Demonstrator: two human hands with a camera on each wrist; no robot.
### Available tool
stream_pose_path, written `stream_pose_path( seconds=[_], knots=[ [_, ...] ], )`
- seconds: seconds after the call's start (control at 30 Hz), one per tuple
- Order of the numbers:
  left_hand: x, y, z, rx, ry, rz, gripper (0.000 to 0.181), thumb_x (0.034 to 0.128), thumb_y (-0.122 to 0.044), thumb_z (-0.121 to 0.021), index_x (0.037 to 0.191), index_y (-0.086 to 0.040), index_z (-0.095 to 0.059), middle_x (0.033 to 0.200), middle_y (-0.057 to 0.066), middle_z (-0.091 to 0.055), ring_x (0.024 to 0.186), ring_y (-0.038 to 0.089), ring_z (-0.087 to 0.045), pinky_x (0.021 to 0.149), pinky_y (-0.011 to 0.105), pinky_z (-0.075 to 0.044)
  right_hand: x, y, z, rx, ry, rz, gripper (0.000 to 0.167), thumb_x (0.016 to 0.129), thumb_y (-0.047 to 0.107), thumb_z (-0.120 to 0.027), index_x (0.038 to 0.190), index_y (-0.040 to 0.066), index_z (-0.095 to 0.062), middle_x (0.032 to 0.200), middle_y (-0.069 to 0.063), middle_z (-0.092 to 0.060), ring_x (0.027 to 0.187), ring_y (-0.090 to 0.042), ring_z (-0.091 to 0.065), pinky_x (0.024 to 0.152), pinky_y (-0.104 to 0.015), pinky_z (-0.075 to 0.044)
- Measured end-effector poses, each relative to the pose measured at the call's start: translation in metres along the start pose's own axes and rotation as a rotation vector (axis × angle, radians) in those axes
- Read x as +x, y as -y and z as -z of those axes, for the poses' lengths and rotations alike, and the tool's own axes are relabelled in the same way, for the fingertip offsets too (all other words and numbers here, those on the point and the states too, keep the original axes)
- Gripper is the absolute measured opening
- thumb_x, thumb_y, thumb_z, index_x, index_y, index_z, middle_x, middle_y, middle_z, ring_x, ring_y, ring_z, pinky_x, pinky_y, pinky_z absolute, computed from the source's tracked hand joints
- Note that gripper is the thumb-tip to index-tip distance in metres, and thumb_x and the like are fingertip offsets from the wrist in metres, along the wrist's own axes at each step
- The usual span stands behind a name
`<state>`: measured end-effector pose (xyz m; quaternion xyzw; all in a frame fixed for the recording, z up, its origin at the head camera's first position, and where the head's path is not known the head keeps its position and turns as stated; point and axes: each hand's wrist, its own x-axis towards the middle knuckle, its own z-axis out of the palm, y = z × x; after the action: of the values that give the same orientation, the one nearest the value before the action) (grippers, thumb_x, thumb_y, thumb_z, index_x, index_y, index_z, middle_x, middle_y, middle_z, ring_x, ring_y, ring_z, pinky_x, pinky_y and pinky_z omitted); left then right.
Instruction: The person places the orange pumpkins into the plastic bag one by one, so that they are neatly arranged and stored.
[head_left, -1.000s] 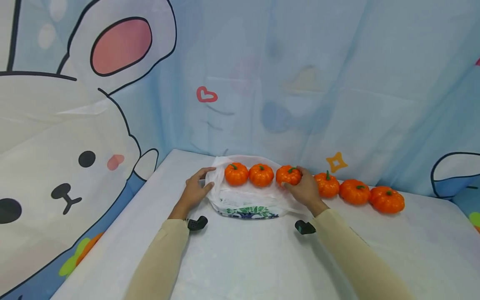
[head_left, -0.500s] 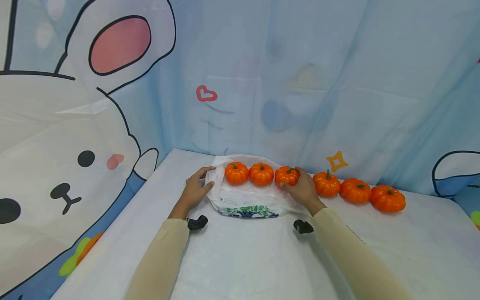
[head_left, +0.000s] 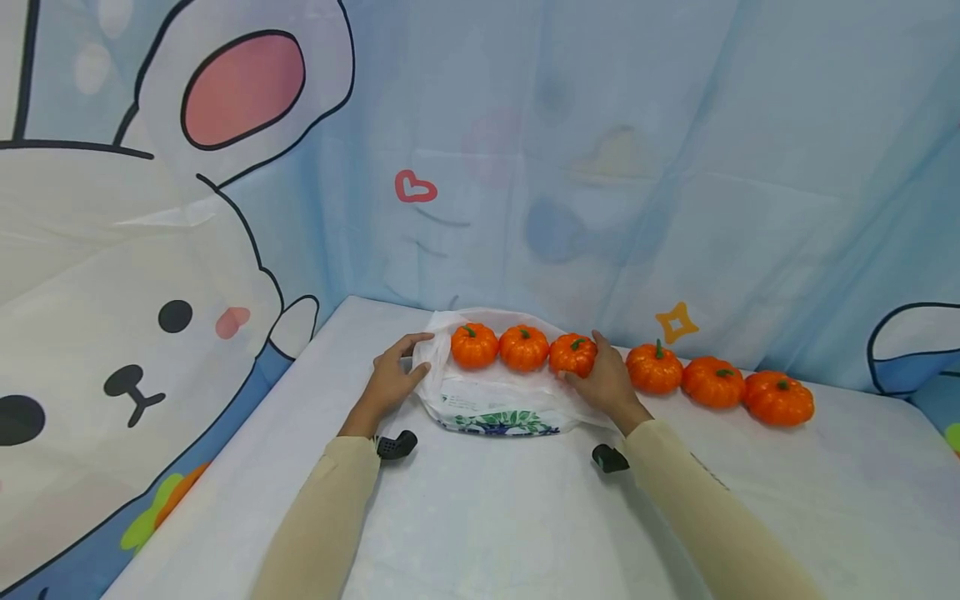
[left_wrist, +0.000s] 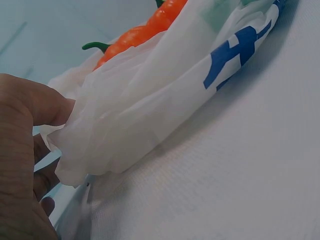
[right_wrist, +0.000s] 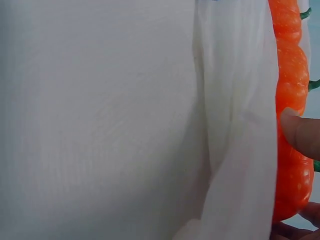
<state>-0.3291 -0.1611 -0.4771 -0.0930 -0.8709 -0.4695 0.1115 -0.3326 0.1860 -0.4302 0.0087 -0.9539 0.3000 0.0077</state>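
A white plastic bag (head_left: 495, 400) with a green and blue print lies spread on the table. Three small orange pumpkins sit in a row on it: a left one (head_left: 474, 346), a middle one (head_left: 523, 347) and a right one (head_left: 573, 356). My left hand (head_left: 388, 379) holds the bag's left edge, the thumb (left_wrist: 55, 107) in front and the fingers behind. My right hand (head_left: 609, 379) grips the right pumpkin; in the right wrist view its thumb (right_wrist: 302, 132) lies on the orange skin and other fingers reach the far side. The right pumpkin touches or nearly touches the middle one.
Three more pumpkins stand in a row right of the bag: a near one (head_left: 654, 368), a second (head_left: 712, 383) and an outer one (head_left: 778, 398). A printed curtain (head_left: 480, 233) hangs behind the white table (head_left: 487, 517). Black wrist devices (head_left: 396, 446) sit at both cuffs.
My right hand has moved slightly left with the right pumpkin, closing the gap to the middle pumpkin. My left hand stays at the bag's edge.
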Motion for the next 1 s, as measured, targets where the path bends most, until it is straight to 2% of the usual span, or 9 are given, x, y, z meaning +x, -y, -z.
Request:
stream_pose_path(
  seconds=[0.2,0.37,0.5,0.63,0.77,0.87,1.0],
  knots=[
    [0.0,0.0,-0.002,-0.002,0.005,-0.003,0.046,0.0923,-0.015,-0.066,0.136,-0.027,-0.057,0.132,0.01,-0.063,0.126,0.028,-0.054,0.114,0.053,-0.017,-0.007,-0.003,0.007,-0.016,0.003,0.004,0.095,0.089,0.027,-0.07,0.156,-0.001,-0.009,0.154,-0.033,-0.026,0.14,-0.05,-0.03,0.113,-0.061,-0.028],
    [-0.001,-0.001,-0.003,0.0,0.008,-0.005,0.046,0.0921,-0.015,-0.066,0.136,-0.027,-0.057,0.133,0.01,-0.062,0.127,0.028,-0.054,0.114,0.054,-0.017,-0.018,-0.005,0.019,0.017,0.008,0.029,0.096,0.089,0.025,-0.069,0.156,-0.002,-0.006,0.156,-0.033,-0.022,0.141,-0.052,-0.027,0.111,-0.064,-0.029],
    [0.0,0.0,-0.004,0.006,0.013,0.004,0.046,0.0924,-0.016,-0.066,0.136,-0.028,-0.056,0.134,0.009,-0.062,0.127,0.028,-0.054,0.115,0.054,-0.017,-0.027,-0.01,0.036,0.02,-0.002,0.052,0.095,0.09,0.025,-0.067,0.157,0.0,-0.004,0.158,-0.033,-0.019,0.138,-0.053,-0.031,0.106,-0.066,-0.034],
    [0.002,0.002,-0.003,0.013,0.009,0.007,0.047,0.0924,-0.017,-0.066,0.136,-0.03,-0.056,0.134,0.009,-0.061,0.127,0.028,-0.054,0.115,0.053,-0.017,-0.035,-0.015,0.057,-0.005,-0.058,0.103,0.096,0.089,0.026,-0.07,0.156,-0.001,-0.007,0.155,-0.034,-0.024,0.137,-0.054,-0.032,0.104,-0.068,-0.034],
    [0.002,0.002,-0.002,0.017,0.014,0.009,0.047,0.0927,-0.017,-0.065,0.137,-0.028,-0.055,0.135,0.01,-0.061,0.128,0.029,-0.053,0.115,0.054,-0.017,-0.041,-0.026,0.077,0.04,-0.091,0.15,0.097,0.089,0.028,-0.071,0.157,0.0,-0.008,0.155,-0.035,-0.024,0.136,-0.055,-0.032,0.101,-0.068,-0.037],
    [0.002,0.001,-0.001,0.012,0.017,0.014,0.046,0.0927,-0.017,-0.065,0.137,-0.027,-0.056,0.134,0.011,-0.061,0.129,0.03,-0.053,0.115,0.056,-0.016,-0.046,-0.036,0.087,0.056,-0.095,0.136,0.098,0.091,0.035,-0.069,0.158,0.002,-0.006,0.155,-0.035,-0.022,0.135,-0.055,-0.033,0.097,-0.067,-0.041],
    [0.001,-0.001,-0.001,0.006,0.025,0.028,0.046,0.0929,-0.016,-0.065,0.137,-0.027,-0.056,0.134,0.011,-0.061,0.13,0.03,-0.052,0.116,0.056,-0.014,-0.053,-0.045,0.1,0.021,-0.129,0.108,0.1,0.09,0.043,-0.068,0.158,0.004,-0.006,0.155,-0.035,-0.024,0.133,-0.055,-0.035,0.096,-0.068,-0.041]
  ],
)
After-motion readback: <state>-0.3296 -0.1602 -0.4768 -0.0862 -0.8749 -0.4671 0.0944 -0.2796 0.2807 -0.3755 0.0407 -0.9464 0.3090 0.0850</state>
